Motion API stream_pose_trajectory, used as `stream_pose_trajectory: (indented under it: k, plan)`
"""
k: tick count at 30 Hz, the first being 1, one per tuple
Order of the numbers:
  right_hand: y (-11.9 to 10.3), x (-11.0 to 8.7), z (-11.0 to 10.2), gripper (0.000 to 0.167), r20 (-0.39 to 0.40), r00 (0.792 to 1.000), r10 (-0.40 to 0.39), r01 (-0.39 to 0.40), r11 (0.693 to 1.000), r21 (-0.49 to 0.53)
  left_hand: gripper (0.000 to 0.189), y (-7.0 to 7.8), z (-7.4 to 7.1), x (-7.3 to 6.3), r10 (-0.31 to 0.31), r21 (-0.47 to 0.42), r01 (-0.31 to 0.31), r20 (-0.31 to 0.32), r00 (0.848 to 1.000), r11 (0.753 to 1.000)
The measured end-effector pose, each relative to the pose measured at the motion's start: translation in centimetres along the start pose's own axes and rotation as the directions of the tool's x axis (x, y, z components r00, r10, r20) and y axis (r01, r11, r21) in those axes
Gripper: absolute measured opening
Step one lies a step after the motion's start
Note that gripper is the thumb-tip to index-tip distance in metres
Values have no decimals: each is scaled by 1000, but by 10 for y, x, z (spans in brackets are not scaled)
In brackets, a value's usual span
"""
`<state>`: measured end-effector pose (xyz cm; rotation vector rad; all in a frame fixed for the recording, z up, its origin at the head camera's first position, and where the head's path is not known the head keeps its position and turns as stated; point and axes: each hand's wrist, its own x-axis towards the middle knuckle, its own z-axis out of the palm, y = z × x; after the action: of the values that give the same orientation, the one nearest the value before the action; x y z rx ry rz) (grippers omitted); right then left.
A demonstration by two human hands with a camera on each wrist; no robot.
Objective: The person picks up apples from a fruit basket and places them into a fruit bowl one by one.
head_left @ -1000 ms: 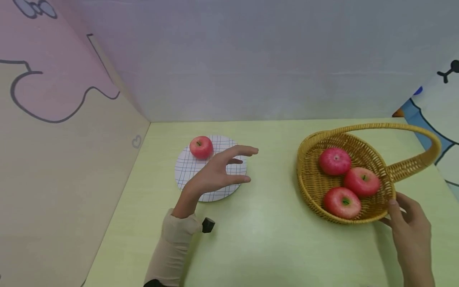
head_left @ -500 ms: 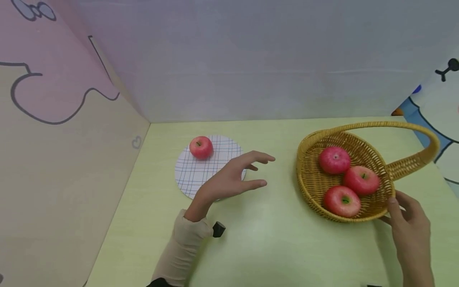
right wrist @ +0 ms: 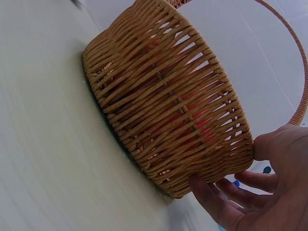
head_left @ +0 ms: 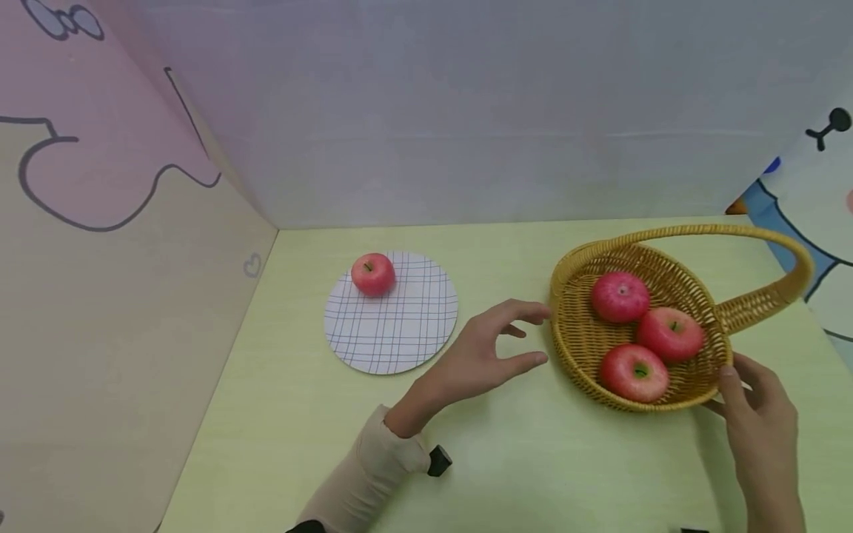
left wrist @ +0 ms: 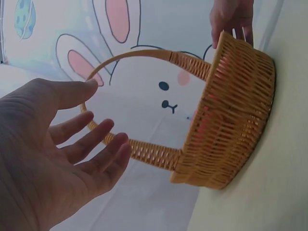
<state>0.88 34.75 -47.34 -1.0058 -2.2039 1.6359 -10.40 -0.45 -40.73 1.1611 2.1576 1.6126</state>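
A woven wicker basket with a tall handle stands on the right of the table, with three red apples inside. My right hand grips its near right rim, thumb on the rim and fingers against the outer wall, as the right wrist view shows too. My left hand hovers just left of the basket, thumb and fingers spread apart, holding nothing. Seen from the left wrist, that hand's fingers are relaxed in front of the basket handle. Another red apple rests on a round white checked plate at the left.
The pale table meets a grey back wall and a pink and cream left wall. A panel with a cartoon bunny stands at the right. A black strap piece sits at my left cuff.
My left hand has moved right, from over the plate to beside the basket, uncovering the plate. The right hand keeps its grip on the rim, and basket and apples look unmoved.
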Motion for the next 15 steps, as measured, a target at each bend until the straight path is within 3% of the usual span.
stream_pose_trajectory:
  k: [3, 8, 15]
  plan:
    - [-1, 1, 2, 49, -14, 1000, 9, -9, 1000, -20, 53, 3, 11, 4, -29, 6, 29, -15, 999, 1000]
    - [-2, 1, 3, 49, -39, 999, 35, -38, 997, -72, 52, 9, 26, 13, -62, 43, 62, 10, 998, 997]
    - [-3, 1, 5, 48, -52, 998, 39, -42, 997, -62, 60, 19, 44, 29, -133, 72, 134, -13, 991, 988]
